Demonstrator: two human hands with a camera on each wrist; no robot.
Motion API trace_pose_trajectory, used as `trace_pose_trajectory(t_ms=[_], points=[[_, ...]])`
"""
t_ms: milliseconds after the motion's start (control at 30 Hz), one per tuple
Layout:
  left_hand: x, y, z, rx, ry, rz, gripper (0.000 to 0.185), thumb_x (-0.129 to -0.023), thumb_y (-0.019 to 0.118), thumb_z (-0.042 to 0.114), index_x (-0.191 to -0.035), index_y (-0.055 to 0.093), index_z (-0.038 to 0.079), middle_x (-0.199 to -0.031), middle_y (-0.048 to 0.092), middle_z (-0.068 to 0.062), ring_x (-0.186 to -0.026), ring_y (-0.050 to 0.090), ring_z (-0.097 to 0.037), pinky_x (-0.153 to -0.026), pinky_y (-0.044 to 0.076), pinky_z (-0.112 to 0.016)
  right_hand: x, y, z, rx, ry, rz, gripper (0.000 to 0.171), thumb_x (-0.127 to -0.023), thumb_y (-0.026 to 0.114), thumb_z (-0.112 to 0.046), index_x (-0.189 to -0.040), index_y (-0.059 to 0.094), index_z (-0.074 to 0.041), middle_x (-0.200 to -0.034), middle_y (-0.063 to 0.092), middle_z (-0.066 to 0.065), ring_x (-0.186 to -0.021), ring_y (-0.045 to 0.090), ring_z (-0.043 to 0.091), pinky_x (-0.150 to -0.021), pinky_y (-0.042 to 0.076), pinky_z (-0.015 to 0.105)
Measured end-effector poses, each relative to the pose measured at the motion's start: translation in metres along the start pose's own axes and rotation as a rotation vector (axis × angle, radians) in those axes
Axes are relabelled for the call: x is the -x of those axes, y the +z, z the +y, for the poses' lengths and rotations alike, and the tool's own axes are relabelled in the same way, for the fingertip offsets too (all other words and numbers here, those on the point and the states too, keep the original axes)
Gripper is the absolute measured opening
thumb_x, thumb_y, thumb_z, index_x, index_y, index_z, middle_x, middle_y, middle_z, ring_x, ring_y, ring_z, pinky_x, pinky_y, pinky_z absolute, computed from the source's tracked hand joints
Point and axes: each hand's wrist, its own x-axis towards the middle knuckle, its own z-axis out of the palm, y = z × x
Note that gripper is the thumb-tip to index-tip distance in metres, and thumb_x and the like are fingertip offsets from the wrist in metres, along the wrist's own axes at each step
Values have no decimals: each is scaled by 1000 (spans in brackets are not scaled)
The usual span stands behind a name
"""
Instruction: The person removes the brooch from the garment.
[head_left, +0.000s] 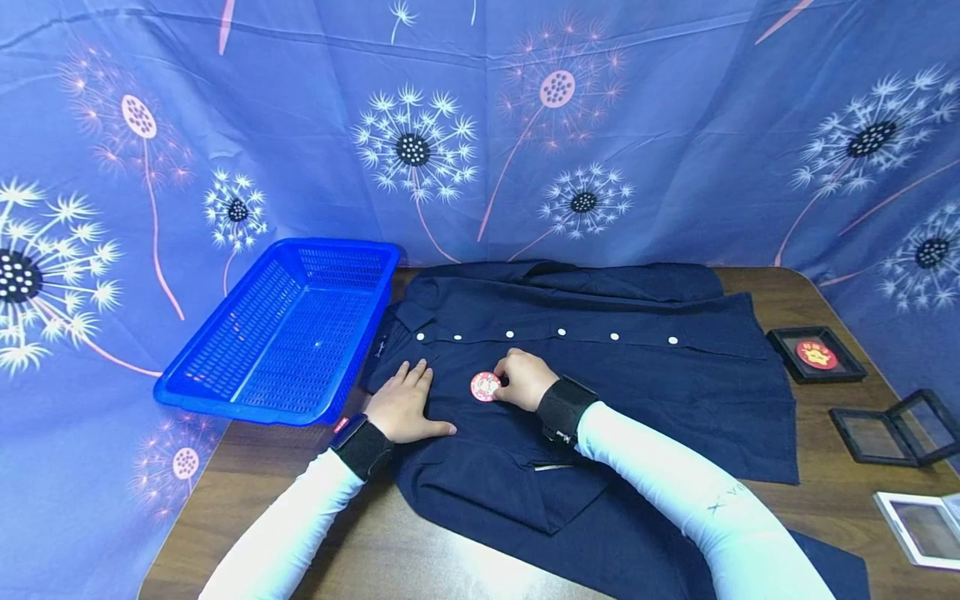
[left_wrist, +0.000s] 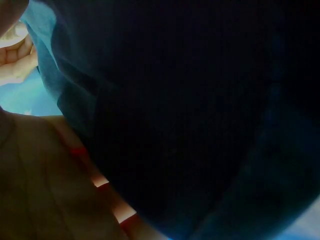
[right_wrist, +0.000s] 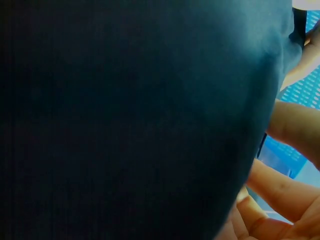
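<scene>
A dark navy button-up shirt (head_left: 637,392) lies spread on the table, its row of white buttons running across it. On the shirt near the collar end, my left hand (head_left: 405,406) rests with fingers straight and thumb out to the side. My right hand (head_left: 527,379) pinches the edge of a round red-and-white disc (head_left: 485,387) between thumb and fingers, close over the shirt front. Dark cloth fills most of both wrist views; the left palm (left_wrist: 40,175) shows at lower left in one, the right fingers (right_wrist: 285,190) at the right edge in the other, where the disc is hidden.
A blue plastic basket (head_left: 341,350) stands at the left beside the collar. Along the right side of the wooden table (head_left: 217,517) are a black case (head_left: 847,372) with a red disc inside, an unfolded black frame (head_left: 873,437) and a white frame (head_left: 896,533). A dandelion-patterned curtain (head_left: 487,167) hangs behind.
</scene>
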Motion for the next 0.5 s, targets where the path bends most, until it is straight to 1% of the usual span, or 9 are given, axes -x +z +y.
trace_pose_trajectory(t_ms=[200,500], points=[[1,-1,2,-9,5,17,110,-72,68,72,-148,37,-2,-158,30,-21,-147,23,-45,-116,29,-55,0,0,0,-12,10,0,27,-70,81,-18,-93,75,-4,-80,61,7,-72,58,19,-67,48,33],[0,-2,2,-9,2,14,109,-72,69,70,-147,38,-2,-158,31,-22,-146,24,-46,-116,30,-55,0,0,1,-44,20,7,27,-69,83,-17,-90,74,-3,-79,60,7,-71,56,18,-65,45,30]])
